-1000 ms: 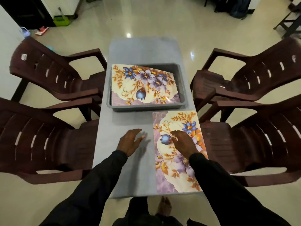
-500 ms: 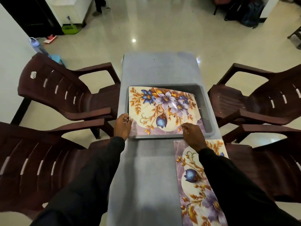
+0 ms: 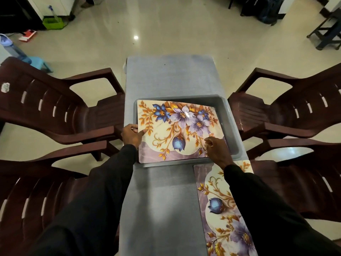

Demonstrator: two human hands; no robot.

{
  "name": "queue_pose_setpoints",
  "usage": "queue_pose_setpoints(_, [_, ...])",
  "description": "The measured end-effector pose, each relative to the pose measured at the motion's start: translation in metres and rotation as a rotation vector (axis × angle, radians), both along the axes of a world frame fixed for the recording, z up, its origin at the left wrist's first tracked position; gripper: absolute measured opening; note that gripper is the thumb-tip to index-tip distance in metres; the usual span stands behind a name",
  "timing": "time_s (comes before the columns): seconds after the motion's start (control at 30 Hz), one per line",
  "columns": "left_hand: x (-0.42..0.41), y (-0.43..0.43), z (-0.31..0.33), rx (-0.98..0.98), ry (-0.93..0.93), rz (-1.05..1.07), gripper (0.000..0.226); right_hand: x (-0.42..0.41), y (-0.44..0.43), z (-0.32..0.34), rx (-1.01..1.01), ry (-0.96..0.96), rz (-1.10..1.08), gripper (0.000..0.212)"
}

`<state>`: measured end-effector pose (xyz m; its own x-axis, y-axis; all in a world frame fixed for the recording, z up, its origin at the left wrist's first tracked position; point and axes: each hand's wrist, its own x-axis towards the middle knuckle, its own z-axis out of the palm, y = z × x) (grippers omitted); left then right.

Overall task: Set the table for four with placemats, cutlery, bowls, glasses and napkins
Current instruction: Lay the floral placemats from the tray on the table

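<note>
Placemat [image 3: 177, 126] sits in the grey tray [image 3: 229, 124]; your left hand [image 3: 131, 134] pinches its edge; your right hand [image 3: 216, 149] touches it, hold unclear; lift both sides level over the rim.

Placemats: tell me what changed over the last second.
Both hands reached forward. The left hand now grips the left edge of the top placemat in the tray; the right hand lifted off the laid placemat and touches the top placemat's near right corner. The laid placemat and tray stayed put.
</note>
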<state>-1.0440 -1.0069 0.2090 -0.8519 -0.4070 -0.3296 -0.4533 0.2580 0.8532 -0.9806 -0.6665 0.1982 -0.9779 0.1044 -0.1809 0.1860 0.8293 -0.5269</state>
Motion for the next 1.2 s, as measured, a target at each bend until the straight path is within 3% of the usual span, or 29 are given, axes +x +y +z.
queue_pose_setpoints(0.27, [0.002,-0.029,0.002,-0.042,0.013,0.086,0.034,-0.008,0.007,0.001,-0.034,-0.082,-0.088,0.032])
queue_pose_setpoints(0.47, [0.032,-0.066,0.012,0.029,0.010,0.183,0.026,-0.020,0.002,-0.003,-0.022,-0.099,-0.152,0.029])
queue_pose_setpoints(0.6, [0.052,-0.097,0.008,0.064,-0.037,0.215,0.034,-0.026,-0.008,-0.006,-0.118,-0.123,-0.248,0.035])
queue_pose_setpoints(0.77, [0.078,-0.111,0.007,0.155,-0.080,0.271,0.034,-0.028,-0.019,0.006,-0.224,-0.134,-0.264,0.016])
queue_pose_setpoints(0.93, [0.105,-0.127,0.000,0.238,-0.089,0.307,0.038,-0.023,-0.022,0.008,-0.269,-0.009,-0.268,0.023])
queue_pose_setpoints(1.2, [0.163,-0.114,0.010,0.284,-0.096,0.280,0.044,0.008,-0.012,0.021,-0.384,-0.039,-0.240,0.027])
